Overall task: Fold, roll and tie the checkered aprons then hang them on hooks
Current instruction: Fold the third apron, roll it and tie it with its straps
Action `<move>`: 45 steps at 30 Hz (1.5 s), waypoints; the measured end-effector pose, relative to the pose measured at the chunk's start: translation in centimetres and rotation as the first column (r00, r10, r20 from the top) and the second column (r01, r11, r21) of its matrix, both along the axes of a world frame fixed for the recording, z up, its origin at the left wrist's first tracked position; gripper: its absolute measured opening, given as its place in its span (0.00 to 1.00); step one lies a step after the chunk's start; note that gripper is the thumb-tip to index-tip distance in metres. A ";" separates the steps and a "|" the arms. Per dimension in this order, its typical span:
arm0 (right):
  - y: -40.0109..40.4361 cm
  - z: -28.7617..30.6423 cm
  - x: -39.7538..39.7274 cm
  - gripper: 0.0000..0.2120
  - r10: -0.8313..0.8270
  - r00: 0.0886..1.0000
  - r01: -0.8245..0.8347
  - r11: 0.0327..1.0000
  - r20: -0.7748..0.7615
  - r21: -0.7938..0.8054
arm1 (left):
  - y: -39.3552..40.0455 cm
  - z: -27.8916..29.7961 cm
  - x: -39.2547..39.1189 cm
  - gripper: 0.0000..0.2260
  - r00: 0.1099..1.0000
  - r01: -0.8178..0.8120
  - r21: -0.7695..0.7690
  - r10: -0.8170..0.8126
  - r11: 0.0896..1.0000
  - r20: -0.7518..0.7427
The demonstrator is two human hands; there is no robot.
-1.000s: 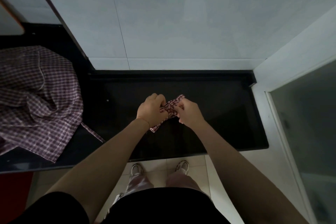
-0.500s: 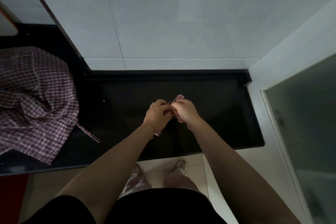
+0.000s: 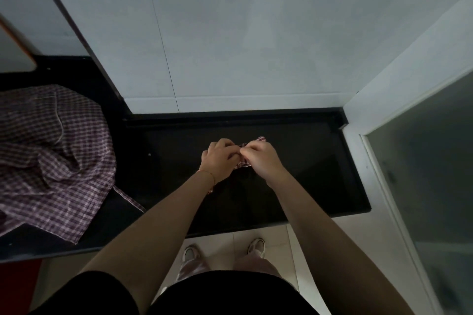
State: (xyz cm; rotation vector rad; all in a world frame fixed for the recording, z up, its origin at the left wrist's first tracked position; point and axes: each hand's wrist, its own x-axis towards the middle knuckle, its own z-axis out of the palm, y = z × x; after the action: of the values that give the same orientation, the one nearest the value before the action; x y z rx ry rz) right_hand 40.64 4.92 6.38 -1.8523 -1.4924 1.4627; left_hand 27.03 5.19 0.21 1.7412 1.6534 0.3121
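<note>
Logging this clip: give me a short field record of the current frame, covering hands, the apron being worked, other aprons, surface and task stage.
left hand: fingers curled on the rolled apron
right hand: pinching the same bundle
rolled apron: small checkered bundle, mostly hidden between the hands, over the counter
loose aprons: unfolded checkered heap at the left of the counter
counter: black, glossy
task stage: looks like tying; knot not visible
hooks: none in view
</note>
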 end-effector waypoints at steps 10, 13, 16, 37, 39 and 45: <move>1.1 7.6 -0.6 0.12 -0.021 1.000 0.018 0.963 0.006 0.269 | 3.6 7.7 -0.6 0.12 1.000 0.014 0.219 -0.011 0.976 -0.016; 1.8 10.7 -0.4 0.11 -0.070 0.996 0.084 0.933 -0.051 0.350 | 4.8 11.7 -0.1 0.13 0.998 0.043 0.298 -0.030 0.954 -0.048; 3.3 15.4 0.7 0.10 -0.191 0.955 0.271 0.873 -0.228 0.405 | 6.3 17.4 0.8 0.13 0.997 0.080 0.417 -0.067 0.905 -0.046; 9.9 37.2 19.1 0.20 -0.004 0.997 -0.056 0.563 0.071 0.824 | 11.2 42.8 12.5 0.18 0.933 0.179 0.833 -0.359 0.523 0.024; 10.3 37.9 20.4 0.17 0.081 0.994 -0.111 0.596 0.078 0.796 | 11.6 44.2 13.4 0.17 0.930 0.155 0.843 -0.364 0.516 0.052; 12.9 40.5 21.8 0.08 0.057 0.991 -0.137 0.472 0.125 0.871 | 12.8 47.6 14.6 0.16 0.938 0.079 0.856 -0.330 0.511 0.111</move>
State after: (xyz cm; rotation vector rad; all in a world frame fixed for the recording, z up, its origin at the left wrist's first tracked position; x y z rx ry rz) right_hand 62.45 17.87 46.86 -1.1502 -1.8894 0.3927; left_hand 41.65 17.95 47.82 2.4186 1.0938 1.3672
